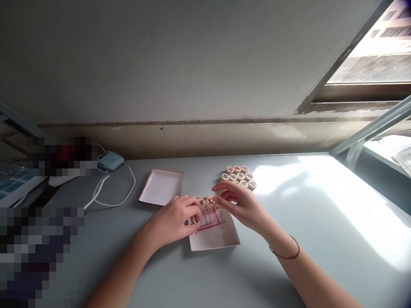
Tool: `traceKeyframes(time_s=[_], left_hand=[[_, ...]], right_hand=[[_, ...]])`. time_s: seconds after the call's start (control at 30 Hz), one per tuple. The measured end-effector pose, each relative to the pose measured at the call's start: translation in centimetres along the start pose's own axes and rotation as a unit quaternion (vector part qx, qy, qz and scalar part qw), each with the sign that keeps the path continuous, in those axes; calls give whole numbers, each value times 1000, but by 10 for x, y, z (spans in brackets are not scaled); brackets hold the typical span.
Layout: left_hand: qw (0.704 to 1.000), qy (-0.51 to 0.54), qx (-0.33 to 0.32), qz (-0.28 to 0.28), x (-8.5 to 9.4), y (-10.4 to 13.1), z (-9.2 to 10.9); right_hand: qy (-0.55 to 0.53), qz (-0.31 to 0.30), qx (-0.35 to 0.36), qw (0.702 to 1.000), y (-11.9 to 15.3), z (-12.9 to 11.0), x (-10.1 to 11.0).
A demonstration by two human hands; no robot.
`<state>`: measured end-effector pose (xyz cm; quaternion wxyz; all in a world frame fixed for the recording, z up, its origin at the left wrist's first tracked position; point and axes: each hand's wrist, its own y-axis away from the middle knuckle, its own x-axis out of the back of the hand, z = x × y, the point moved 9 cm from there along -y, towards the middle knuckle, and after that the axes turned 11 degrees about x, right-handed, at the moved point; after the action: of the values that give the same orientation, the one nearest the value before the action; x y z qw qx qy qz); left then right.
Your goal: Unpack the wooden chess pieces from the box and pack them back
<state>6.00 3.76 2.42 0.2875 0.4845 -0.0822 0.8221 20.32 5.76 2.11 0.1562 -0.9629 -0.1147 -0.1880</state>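
A shallow white box (pixel 215 240) with pink-red lines on its floor lies in front of me. Two round Chinese chess pieces (pixel 209 202) with red characters sit side by side along its far edge. Over the box's left side, my left hand (pixel 176 217) curls its fingers round a pale chess piece (pixel 194 220), only partly visible. My right hand (pixel 239 202), a thin dark red cord on its wrist, pinches another chess piece (pixel 217 193) edge-on at the box's far right corner. Just beyond that hand, several chess pieces (pixel 241 176) stand grouped on the table, some partly hidden by it.
A second shallow white box part (pixel 162 187) with a red rim lies left of the pieces. Further left are a light blue device (pixel 111 161) and a looping white cable (pixel 133 188). Bright sunlight falls on the grey table (pixel 321 222) at right. A wall (pixel 192 64) rises behind.
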Motion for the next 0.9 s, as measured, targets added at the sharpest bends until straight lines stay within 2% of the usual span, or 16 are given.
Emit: traceKeyframes(time_s=[0.1, 0.2, 0.3, 0.37, 0.5, 0.6, 0.7, 0.9], left_hand=[[998, -51, -36, 2, -4, 0, 5], [998, -57, -36, 4, -5, -1, 3], [998, -42, -33, 30, 4, -1, 0], [997, -40, -22, 69, 13, -3, -4], [986, -72, 23, 148, 26, -7, -18], [983, -89, 42, 154, 24, -10, -25], [983, -92, 49, 148, 20, -11, -27], [985, -93, 61, 135, 18, -11, -27]], right_hand=[[27, -17, 13, 999, 0, -6, -5], [59, -32, 38, 997, 2, -13, -9], [93, -59, 87, 990, 5, -23, -20], [121, -83, 120, 982, 9, -29, -33], [216, -115, 209, 947, 18, -41, -63], [302, -126, 258, 909, 23, -45, -77], [357, -123, 244, 893, 23, -41, -76], [370, -152, 219, 890, 22, -32, -78]])
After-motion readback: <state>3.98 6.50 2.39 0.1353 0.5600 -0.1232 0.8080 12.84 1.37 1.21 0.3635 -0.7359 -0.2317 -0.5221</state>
